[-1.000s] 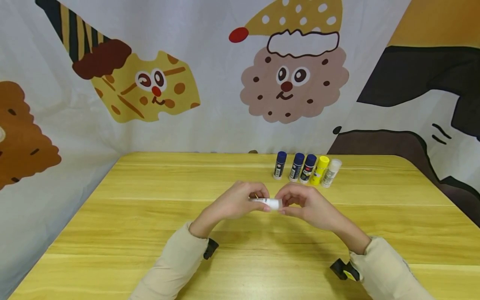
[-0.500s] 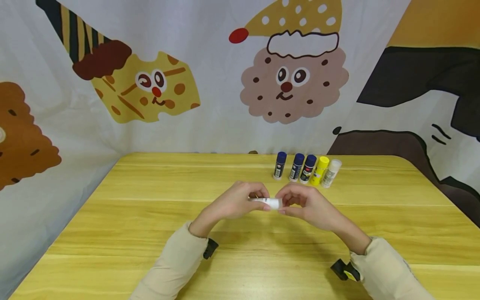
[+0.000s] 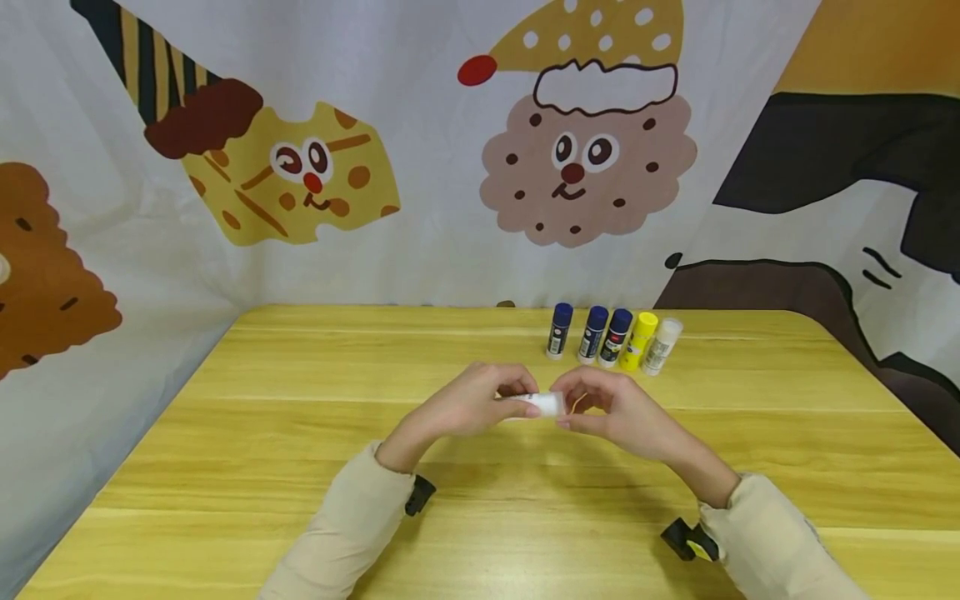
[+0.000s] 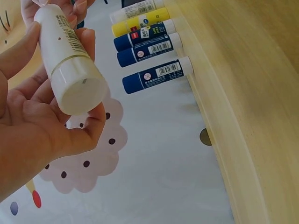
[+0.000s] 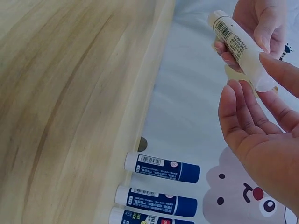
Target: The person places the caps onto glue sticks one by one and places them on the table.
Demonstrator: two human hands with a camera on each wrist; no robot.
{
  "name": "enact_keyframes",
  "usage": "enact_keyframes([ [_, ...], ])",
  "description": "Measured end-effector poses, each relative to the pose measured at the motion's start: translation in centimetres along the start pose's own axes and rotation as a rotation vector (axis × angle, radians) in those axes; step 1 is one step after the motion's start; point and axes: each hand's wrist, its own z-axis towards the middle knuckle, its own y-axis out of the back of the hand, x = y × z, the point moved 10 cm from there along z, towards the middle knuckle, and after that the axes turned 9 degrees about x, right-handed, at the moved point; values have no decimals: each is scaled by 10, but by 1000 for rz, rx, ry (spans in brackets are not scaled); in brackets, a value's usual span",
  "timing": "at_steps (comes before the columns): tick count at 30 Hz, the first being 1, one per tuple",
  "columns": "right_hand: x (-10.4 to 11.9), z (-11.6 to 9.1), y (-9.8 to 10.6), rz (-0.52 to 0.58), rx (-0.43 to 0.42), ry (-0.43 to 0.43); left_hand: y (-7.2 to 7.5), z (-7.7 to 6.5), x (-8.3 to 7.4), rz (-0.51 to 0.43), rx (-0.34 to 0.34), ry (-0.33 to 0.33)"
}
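A white glue stick point(image 3: 550, 405) with dark print is held level above the table between both hands. My left hand point(image 3: 471, 402) grips its body, thumb on the near side and fingers behind. At its other end, the thumb and fingertips of my right hand point(image 3: 618, 414) pinch the frosted end piece, seen more closely in the right wrist view on the glue stick point(image 5: 256, 74). The left wrist view shows the round flat end of the glue stick point(image 4: 84, 91) facing the camera, with a seam ring above it.
Behind the hands stand several glue sticks in a row: blue-capped ones point(image 3: 558, 332), a yellow one point(image 3: 640, 342) and a whitish one point(image 3: 663, 347). They are near the back edge of the wooden table point(image 3: 337, 358). A cartoon-printed cloth point(image 3: 435, 192) hangs behind it.
The print on the held glue stick has shifted slightly upward in the head view, as the stick has turned a little. Both hands stay almost where they were; the standing glue sticks have not moved.
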Motion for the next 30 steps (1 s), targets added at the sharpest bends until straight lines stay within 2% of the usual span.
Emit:
enact_keyframes([
  [20, 1, 1, 1, -17, -39, 47, -8, 2, 4, -30, 75, -23],
  [24, 0, 1, 3, -22, -47, 53, -9, 2, 5, -37, 89, -13],
  [30, -6, 0, 8, -30, -59, 41, -8, 1, 14, -58, 86, 41],
])
